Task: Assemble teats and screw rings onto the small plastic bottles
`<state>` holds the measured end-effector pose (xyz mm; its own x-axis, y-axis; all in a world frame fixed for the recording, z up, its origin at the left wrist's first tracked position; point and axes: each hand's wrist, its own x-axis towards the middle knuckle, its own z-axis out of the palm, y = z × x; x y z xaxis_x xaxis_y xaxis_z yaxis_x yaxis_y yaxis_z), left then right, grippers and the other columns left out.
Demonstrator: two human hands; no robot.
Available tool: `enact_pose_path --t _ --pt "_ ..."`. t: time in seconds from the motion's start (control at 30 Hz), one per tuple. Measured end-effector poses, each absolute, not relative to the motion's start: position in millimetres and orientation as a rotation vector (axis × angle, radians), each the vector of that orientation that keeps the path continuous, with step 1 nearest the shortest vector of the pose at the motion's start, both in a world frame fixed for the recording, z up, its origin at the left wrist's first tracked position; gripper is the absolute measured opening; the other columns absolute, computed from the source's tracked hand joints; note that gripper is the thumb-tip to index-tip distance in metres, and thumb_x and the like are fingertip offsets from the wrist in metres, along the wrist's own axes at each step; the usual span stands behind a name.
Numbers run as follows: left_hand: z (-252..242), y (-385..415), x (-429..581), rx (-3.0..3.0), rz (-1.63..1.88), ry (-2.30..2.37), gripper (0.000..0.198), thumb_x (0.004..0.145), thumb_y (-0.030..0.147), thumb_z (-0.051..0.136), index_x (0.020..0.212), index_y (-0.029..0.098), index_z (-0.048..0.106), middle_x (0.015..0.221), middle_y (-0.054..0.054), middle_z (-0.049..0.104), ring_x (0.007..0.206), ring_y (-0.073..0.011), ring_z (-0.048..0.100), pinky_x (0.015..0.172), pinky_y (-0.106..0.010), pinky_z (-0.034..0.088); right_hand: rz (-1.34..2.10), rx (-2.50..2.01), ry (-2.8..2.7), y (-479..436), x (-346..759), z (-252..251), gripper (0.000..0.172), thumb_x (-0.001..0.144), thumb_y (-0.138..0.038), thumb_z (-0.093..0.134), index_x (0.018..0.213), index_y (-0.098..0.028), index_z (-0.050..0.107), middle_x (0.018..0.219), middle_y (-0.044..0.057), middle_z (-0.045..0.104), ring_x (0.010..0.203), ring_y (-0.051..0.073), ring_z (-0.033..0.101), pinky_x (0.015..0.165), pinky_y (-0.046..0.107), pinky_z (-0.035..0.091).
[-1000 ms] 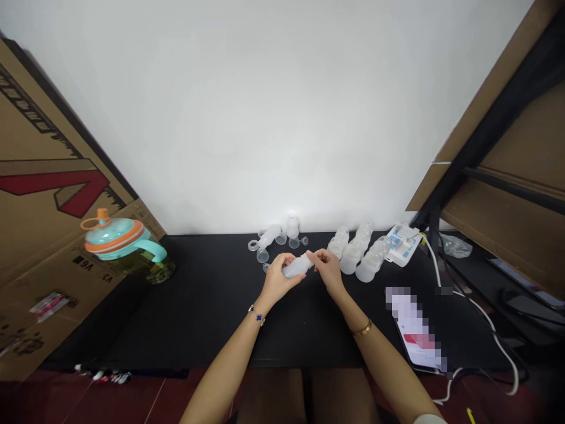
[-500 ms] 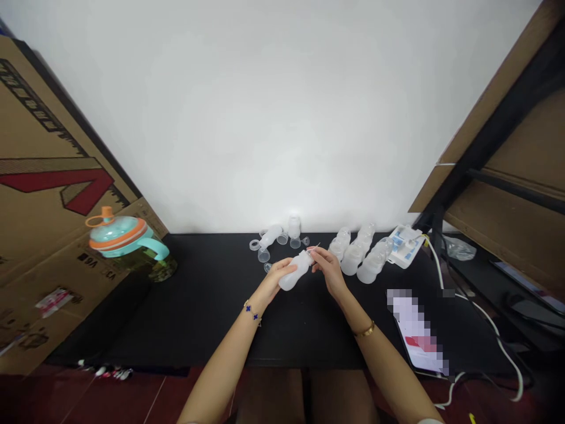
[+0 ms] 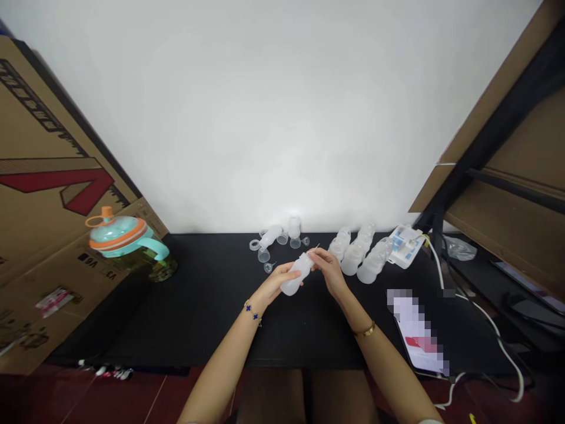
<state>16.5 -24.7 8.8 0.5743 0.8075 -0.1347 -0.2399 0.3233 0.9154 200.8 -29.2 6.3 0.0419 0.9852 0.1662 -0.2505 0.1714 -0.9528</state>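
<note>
Head view: holding, with curled fingers of the left hand (image 3: 277, 282), a frosted white plastic bottle (image 3: 289, 287), tilted above the black worktop (image 3: 198, 321). Pinching at its narrow end with fingers of the right hand (image 3: 330, 268), near three translucent white plastic bottles (image 3: 352, 263) with rounded tops.

One wide view looks from the person's head, forward and down along both forearms (image 3: 225, 359) to the left hand (image 3: 278, 282) and right hand (image 3: 328, 270), which sit near, a little below centre. It squarely faces the white wall (image 3: 282, 118), while the black surface (image 3: 198, 306) spans the lower part, seen from above.
</note>
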Motion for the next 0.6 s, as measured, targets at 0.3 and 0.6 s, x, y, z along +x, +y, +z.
enact_pose_path --t 0.3,0.6 --pt "-4.3 -19.1 13.5 1.058 0.710 0.661 0.054 0.071 0.043 0.087 0.112 0.011 0.076 0.095 -0.011 0.075 0.076 -0.0178 0.068 0.072 -0.027 0.049 1.200 -0.962 -1.116 -32.9 200.6 10.2 0.033 0.080 -0.051 0.076 0.095 -0.022 0.082 0.104 0.006 0.075 0.092 0.024 0.064 0.075 0.034 0.048" --pt "-4.6 -18.9 14.5 1.152 0.703 0.705 0.054 0.068 0.042 0.089 0.111 0.012 0.077 0.092 -0.009 0.075 0.078 -0.0194 0.068 0.074 -0.028 0.046 1.223 -0.959 -1.056 -28.9 202.7 4.0 0.030 0.074 -0.049 0.082 0.088 -0.022 0.083 0.107 0.008 0.075 0.095 0.026 0.064 0.080 0.037 0.050"
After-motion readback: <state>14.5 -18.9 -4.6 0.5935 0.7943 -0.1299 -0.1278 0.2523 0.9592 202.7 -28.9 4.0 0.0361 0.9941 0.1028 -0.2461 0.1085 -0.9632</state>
